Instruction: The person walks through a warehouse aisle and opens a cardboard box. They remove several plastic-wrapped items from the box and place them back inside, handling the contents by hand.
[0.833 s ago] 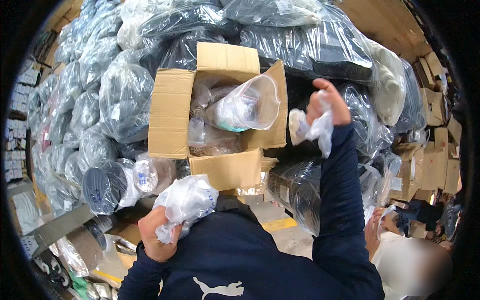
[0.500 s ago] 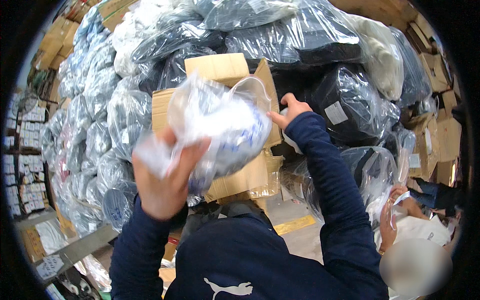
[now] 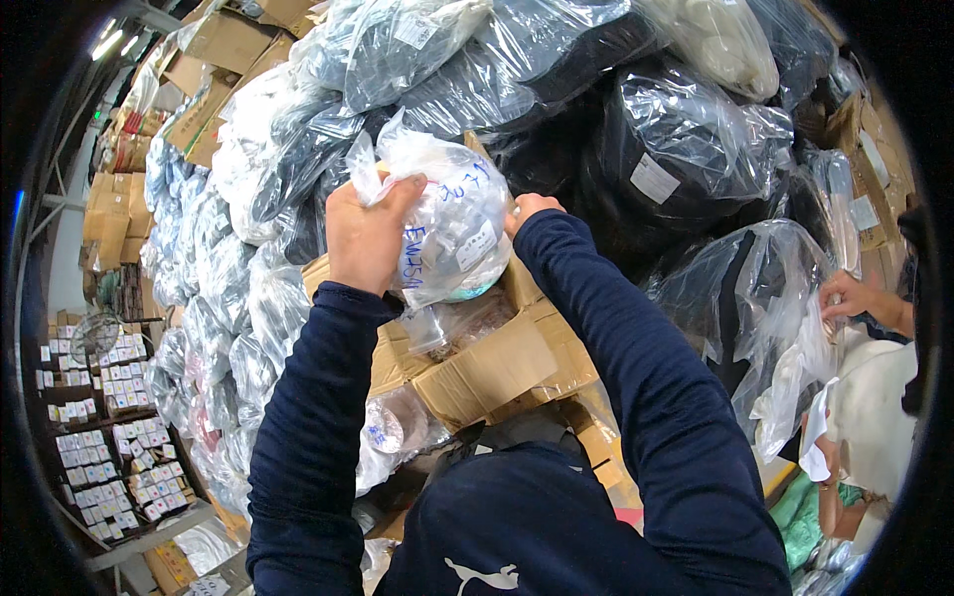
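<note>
A clear plastic bag with blue handwriting and a white label hangs over an open cardboard box. Pale contents and a bit of turquoise show through it. My left hand is closed on the gathered top of this bag. At the bag's right edge, my right hand has its fingers curled in and pressed against the plastic; its fingertips are partly hidden. Below, inside the box, lie more clear bags with small contents I cannot make out.
Wrapped dark bundles are piled ahead and to the right, pale wrapped bundles to the left. Shelves of small white boxes stand far left. At right, another person's hand is by a large clear bag.
The plastic bag has risen and swung away from me, uncovering the box's inside. My left hand has moved up with it, and my right hand has closed in at its edge.
</note>
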The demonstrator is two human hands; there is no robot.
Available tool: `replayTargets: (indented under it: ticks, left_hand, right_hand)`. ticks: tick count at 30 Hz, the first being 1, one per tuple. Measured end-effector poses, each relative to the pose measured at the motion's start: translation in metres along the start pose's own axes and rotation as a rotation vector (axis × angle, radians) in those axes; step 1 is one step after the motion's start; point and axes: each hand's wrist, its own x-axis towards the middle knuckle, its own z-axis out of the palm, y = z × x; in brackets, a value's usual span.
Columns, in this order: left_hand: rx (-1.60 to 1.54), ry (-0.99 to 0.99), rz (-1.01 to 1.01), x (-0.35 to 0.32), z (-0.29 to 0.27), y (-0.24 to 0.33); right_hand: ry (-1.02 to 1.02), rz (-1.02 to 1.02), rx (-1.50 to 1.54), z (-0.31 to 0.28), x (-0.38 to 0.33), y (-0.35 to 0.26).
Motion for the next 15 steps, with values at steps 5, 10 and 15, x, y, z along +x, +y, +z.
replayTargets:
  ticks: [5, 10, 15]
  left_hand:
    - [-0.235, 0.012, -0.026, 0.007, -0.007, 0.0]
    - [-0.347, 0.01, 0.032, 0.014, -0.022, -0.014]
    - [-0.417, 0.056, 0.054, 0.003, -0.019, -0.069]
  right_hand:
    - [-0.041, -0.019, 0.023, 0.006, -0.004, -0.005]
    - [-0.049, -0.02, 0.135, 0.017, 0.003, -0.011]
    - [-0.045, -0.016, 0.061, 0.013, 0.009, -0.01]
